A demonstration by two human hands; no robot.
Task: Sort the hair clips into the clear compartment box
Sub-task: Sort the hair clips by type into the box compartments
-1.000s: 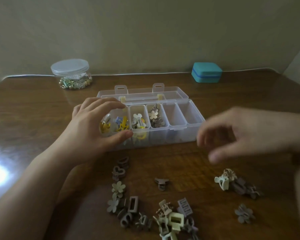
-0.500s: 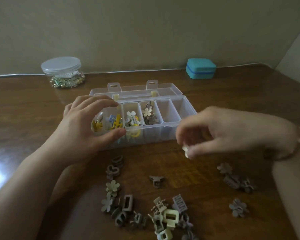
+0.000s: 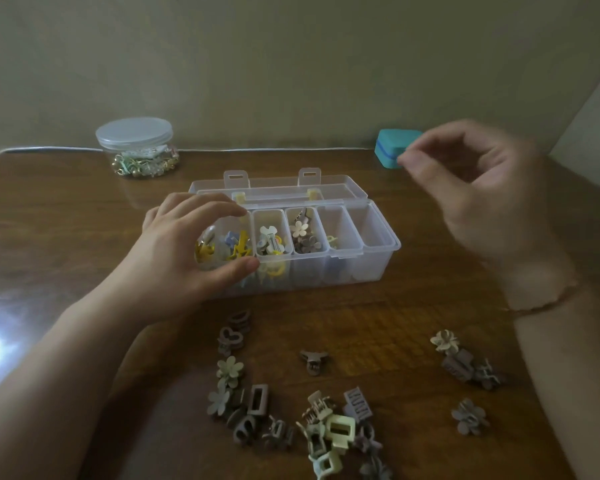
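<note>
The clear compartment box (image 3: 378,268) stands open in the middle of the table, lid folded back. My left hand (image 3: 174,258) grips its left end, thumb on the front wall and fingers over the back rim. Its three left compartments hold clips; a small pale clip (image 3: 331,240) lies in the fourth, and the fifth has none. My right hand (image 3: 482,195) hovers above and to the right of the box, fingers loosely curled with nothing in them. Loose muted-coloured clips lie on the near table: a pile (image 3: 329,431), a left group (image 3: 236,375), a right group (image 3: 465,365) and a single claw clip (image 3: 314,360).
A round clear jar (image 3: 137,147) of small trinkets stands at the back left by the wall. A teal case (image 3: 390,147) sits at the back right, partly behind my right hand. A white cable (image 3: 274,149) runs along the wall. A grey flower clip (image 3: 470,415) lies near right.
My right hand picked a pale clip from the right group, carried it over the box, and has now lifted away up and right without it. A pale clip now lies in the fourth compartment.
</note>
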